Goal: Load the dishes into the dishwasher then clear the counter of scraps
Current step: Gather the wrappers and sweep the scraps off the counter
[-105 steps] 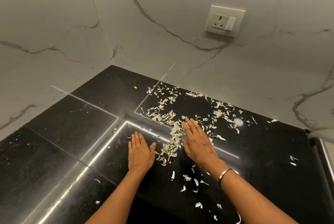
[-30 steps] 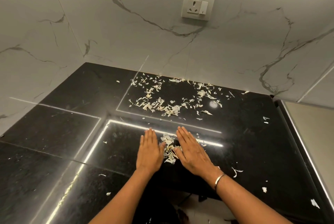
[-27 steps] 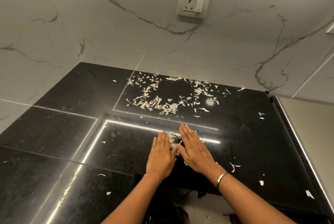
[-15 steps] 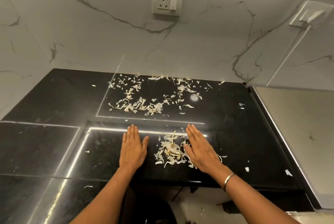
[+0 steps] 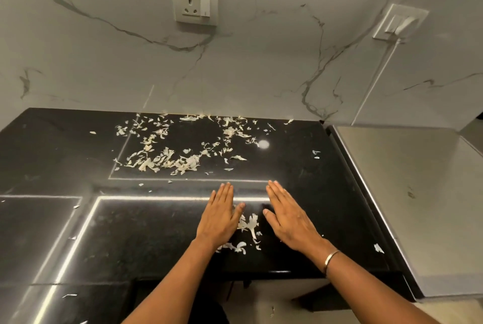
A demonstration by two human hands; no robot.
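While left hand (image 5: 220, 219) and right hand (image 5: 290, 221) lie flat, scraps (image 5: 249, 224) sit between.

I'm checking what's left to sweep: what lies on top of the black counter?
White scraps lie scattered near the back wall; a small clump sits between the left hand and right hand, both flat on the counter. Anything beneath the palms is hidden.

Thin silver bangle (image 5: 330, 258) (on right wrist)
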